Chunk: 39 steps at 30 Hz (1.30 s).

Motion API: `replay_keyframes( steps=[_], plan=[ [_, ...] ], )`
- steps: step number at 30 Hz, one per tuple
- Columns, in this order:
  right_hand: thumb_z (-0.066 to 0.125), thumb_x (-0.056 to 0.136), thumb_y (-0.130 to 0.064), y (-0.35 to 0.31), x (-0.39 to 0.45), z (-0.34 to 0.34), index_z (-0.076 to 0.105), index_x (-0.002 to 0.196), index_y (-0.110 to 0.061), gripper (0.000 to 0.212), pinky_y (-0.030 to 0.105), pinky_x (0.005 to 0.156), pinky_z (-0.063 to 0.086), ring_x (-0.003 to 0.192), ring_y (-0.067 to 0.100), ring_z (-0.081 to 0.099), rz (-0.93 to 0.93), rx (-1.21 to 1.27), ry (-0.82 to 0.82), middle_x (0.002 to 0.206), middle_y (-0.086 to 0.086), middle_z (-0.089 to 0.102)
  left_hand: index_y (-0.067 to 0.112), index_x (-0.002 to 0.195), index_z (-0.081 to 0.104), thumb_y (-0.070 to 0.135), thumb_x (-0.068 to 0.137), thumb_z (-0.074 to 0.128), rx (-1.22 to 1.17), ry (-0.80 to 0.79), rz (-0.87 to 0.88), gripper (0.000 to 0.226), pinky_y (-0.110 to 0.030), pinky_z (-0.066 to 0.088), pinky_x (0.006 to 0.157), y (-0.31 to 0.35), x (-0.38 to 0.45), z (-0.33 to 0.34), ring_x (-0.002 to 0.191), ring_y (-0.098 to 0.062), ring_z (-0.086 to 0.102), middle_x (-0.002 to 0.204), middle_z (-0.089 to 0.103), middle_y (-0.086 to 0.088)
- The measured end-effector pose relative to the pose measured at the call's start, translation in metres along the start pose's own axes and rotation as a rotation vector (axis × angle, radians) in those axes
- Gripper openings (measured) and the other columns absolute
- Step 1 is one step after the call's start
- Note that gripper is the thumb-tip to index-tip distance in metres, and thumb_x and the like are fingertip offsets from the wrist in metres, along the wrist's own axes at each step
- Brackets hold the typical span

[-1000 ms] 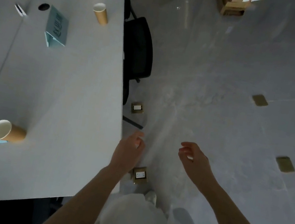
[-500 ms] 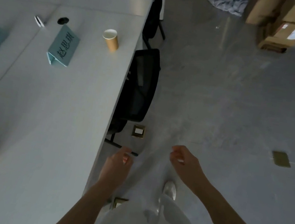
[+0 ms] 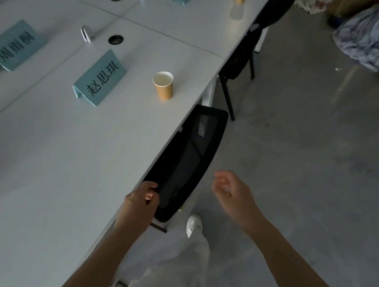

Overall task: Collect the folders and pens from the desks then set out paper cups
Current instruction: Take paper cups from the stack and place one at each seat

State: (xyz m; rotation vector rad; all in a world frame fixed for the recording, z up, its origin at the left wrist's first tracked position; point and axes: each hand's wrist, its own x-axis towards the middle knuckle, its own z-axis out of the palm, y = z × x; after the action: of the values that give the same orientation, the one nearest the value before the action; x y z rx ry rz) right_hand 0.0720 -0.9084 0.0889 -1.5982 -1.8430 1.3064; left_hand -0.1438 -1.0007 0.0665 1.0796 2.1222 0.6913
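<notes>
A brown cup (image 3: pixel 163 85) stands upright on the counter (image 3: pixel 59 158) beside a nameplate (image 3: pixel 100 78). Left hand (image 3: pixel 141 200) grips the chair (image 3: pixel 185 165); right hand (image 3: pixel 230 191) hangs loosely curled, empty.

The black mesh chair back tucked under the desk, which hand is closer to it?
Left. The left hand grips the black mesh chair back at its near corner; the right hand hangs just beside it.
</notes>
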Motion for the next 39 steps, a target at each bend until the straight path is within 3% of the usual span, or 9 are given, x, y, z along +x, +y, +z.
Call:
replay_keyframes(
  steps=[4,7,10,14,18,24,29,34,39],
  plan=[
    [0.060,0.091,-0.015,-0.016,0.065,-0.008,0.058,0.118,-0.009,0.028,0.018,0.083,0.043,0.096,0.016,0.064,-0.033,-0.054,-0.068,0.100,0.000,0.064,0.014,0.118,0.061,0.013,0.094,0.054,-0.037,0.027,-0.087,0.025,-0.034,0.053,0.082,0.008,0.060,0.005,0.093,-0.023,0.065,0.093,0.065,-0.001],
    [0.059,0.092,-0.019,-0.026,0.111,-0.012,0.055,0.121,-0.013,0.030,0.026,0.089,0.049,0.101,0.015,0.063,-0.015,-0.072,-0.152,0.107,0.000,0.064,0.014,0.120,0.059,0.013,0.093,0.055,-0.035,0.038,-0.108,0.027,-0.035,0.050,0.087,0.017,0.101,0.007,0.102,-0.024,0.062,0.106,0.066,-0.004],
    [0.058,0.092,-0.021,-0.034,0.155,-0.014,0.054,0.122,-0.015,0.031,0.023,0.088,0.048,0.103,0.012,0.061,-0.043,-0.092,-0.209,0.107,-0.004,0.062,0.013,0.124,0.057,0.015,0.094,0.056,0.024,0.058,-0.072,0.031,-0.039,0.046,0.097,0.029,0.140,0.011,0.116,-0.026,0.055,0.123,0.062,-0.006],
    [0.058,0.092,-0.017,-0.048,0.204,-0.007,0.052,0.124,-0.012,0.033,0.022,0.089,0.046,0.103,0.011,0.060,-0.076,-0.070,-0.230,0.111,0.002,0.063,0.012,0.123,0.061,0.011,0.091,0.057,0.134,0.151,-0.009,0.032,-0.040,0.036,0.104,0.046,0.186,0.017,0.128,-0.028,0.044,0.127,0.060,-0.007],
    [0.061,0.090,-0.013,-0.057,0.264,0.007,0.052,0.124,-0.009,0.035,0.021,0.089,0.045,0.104,0.013,0.060,-0.096,-0.019,-0.285,0.109,0.002,0.061,0.011,0.126,0.058,0.011,0.088,0.058,0.193,0.215,-0.079,0.039,-0.043,0.028,0.112,0.046,0.232,0.026,0.136,-0.029,0.037,0.135,0.056,-0.008],
    [0.066,0.084,-0.013,-0.057,0.349,0.018,0.050,0.124,-0.010,0.043,0.033,0.090,0.050,0.102,0.018,0.060,-0.203,-0.062,-0.378,0.110,0.005,0.061,0.025,0.151,0.028,0.024,0.096,0.050,0.241,0.180,-0.331,0.059,-0.052,-0.006,0.117,0.044,0.267,0.046,0.151,-0.025,-0.005,0.164,0.010,0.003],
    [0.072,0.081,-0.017,-0.054,0.406,0.035,0.048,0.126,-0.007,0.052,0.031,0.089,0.050,0.100,0.015,0.056,-0.340,-0.119,-0.416,0.115,0.008,0.059,0.030,0.155,-0.008,0.043,0.100,0.038,0.191,0.217,-0.538,0.073,-0.054,-0.010,0.117,0.047,0.293,0.080,0.147,-0.022,-0.024,0.158,-0.026,0.011],
    [0.079,0.074,-0.023,-0.057,0.445,0.054,0.036,0.138,-0.008,0.079,0.032,0.098,0.044,0.118,0.017,0.051,-0.377,-0.145,-0.522,0.132,0.005,0.050,0.032,0.153,-0.014,0.052,0.099,0.032,0.188,0.236,-0.620,0.073,-0.052,-0.014,0.116,0.051,0.307,0.105,0.143,-0.022,-0.033,0.157,-0.032,0.008],
    [0.083,0.068,-0.021,-0.061,0.469,0.074,0.044,0.133,-0.007,0.077,0.025,0.097,0.041,0.118,0.023,0.053,-0.466,-0.211,-0.574,0.127,0.009,0.053,0.036,0.152,-0.017,0.053,0.099,0.030,0.205,0.244,-0.614,0.073,-0.050,-0.014,0.118,0.049,0.303,0.106,0.142,-0.019,-0.034,0.156,-0.031,0.012]
  ],
)
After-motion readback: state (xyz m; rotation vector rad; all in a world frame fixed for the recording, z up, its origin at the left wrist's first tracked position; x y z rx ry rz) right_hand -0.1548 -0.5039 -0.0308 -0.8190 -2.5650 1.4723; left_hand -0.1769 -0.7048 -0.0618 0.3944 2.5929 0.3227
